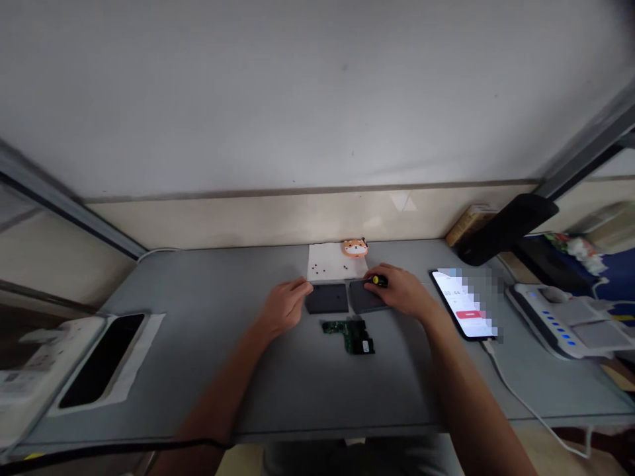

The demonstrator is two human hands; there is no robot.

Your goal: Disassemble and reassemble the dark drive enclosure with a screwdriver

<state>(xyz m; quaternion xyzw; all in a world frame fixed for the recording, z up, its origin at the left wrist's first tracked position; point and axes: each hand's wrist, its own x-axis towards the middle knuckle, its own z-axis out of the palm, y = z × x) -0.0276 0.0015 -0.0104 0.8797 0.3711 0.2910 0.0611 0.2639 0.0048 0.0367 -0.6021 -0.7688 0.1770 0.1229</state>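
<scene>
Two flat dark rectangular cases lie side by side on the grey table. At the upper left corner of the left case (327,299), my left hand (285,307) has its fingers pressed together, touching the edge. My right hand (399,289) is closed around a small screwdriver (380,281) with a yellow end. Its fingers also touch the right case (364,301), which they partly cover. Just in front of both cases rests a green circuit board (351,336) with a black part and a white label.
Behind the cases, a white sheet (325,258) carries several tiny dark screws and an orange animal-faced item (355,248). A lit phone (461,311) with a cable lies right, beside a power strip (555,324). Another phone (104,360) lies left.
</scene>
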